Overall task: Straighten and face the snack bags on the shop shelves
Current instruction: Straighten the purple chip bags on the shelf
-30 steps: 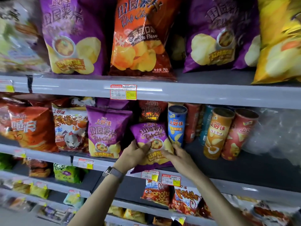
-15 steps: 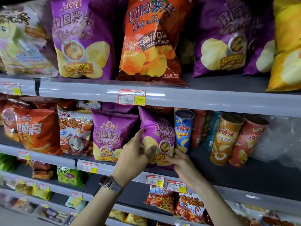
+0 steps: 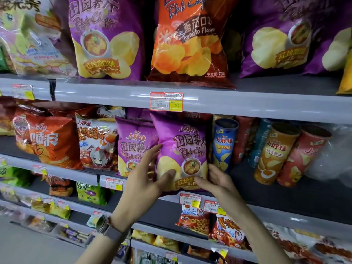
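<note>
Grey metal shelves [image 3: 266, 105] fill the view. On the middle one a purple chip bag [image 3: 182, 147] stands upright and faces out, at the front lip. The left hand [image 3: 146, 180] grips its lower left side, thumb on the front, fingers slid between it and the second purple bag [image 3: 133, 143]. The right hand [image 3: 215, 180] pinches the lower right corner, with its fingers hidden behind the bag. A blue canister [image 3: 223, 143] stands just beside on the right, and an orange canister [image 3: 274, 153] leans farther along. What lies behind the held bag is mostly covered. A price tag [image 3: 166, 101] hangs just above. The tomato bag [image 3: 188, 40] overhead is cut off at the top.
</note>
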### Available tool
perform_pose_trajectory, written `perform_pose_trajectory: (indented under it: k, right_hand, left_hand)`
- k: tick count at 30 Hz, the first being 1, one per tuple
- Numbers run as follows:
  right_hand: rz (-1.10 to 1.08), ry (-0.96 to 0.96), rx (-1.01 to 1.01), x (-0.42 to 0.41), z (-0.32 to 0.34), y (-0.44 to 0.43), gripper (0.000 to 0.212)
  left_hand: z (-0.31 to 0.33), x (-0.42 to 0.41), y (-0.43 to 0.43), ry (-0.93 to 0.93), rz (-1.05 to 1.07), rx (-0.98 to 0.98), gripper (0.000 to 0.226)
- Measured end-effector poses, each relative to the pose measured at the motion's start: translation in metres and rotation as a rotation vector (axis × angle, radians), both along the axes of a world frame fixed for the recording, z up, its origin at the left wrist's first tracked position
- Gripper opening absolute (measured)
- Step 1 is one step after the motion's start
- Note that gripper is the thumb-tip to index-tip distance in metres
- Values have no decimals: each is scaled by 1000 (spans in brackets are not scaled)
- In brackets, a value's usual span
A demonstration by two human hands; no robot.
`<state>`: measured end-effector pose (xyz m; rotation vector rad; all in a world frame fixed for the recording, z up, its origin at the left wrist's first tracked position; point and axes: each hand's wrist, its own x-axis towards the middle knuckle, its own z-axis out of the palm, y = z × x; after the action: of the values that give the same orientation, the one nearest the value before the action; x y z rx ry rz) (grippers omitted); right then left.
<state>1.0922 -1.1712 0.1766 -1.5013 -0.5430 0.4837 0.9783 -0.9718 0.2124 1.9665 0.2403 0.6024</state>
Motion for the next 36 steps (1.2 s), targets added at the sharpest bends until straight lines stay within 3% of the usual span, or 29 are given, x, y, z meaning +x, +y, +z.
perform_pose_trajectory:
  k: [8,14,21,28,36]
  right_hand:
    - [26,-145,-108,-37,9,-25,41]
    - [-18,-268,-158,-56,18,-47,50]
    - [-115,-353,-83,-78,31,-68,48]
    - [-224,-478,67,-78,83,-87,52]
    - [-381,-646,280,-66,177,-111,41]
  left_hand:
    - [-9,-46,-9,-28,-52,-70,66]
    - [-8,-67,-24,-64,-112,-4,68]
    - [-1,-74,-36,-245,-173,60,71]
    - [54,-48,-54,-428,-252,82,72]
    - [152,-5,-92,-652,-254,111,67]
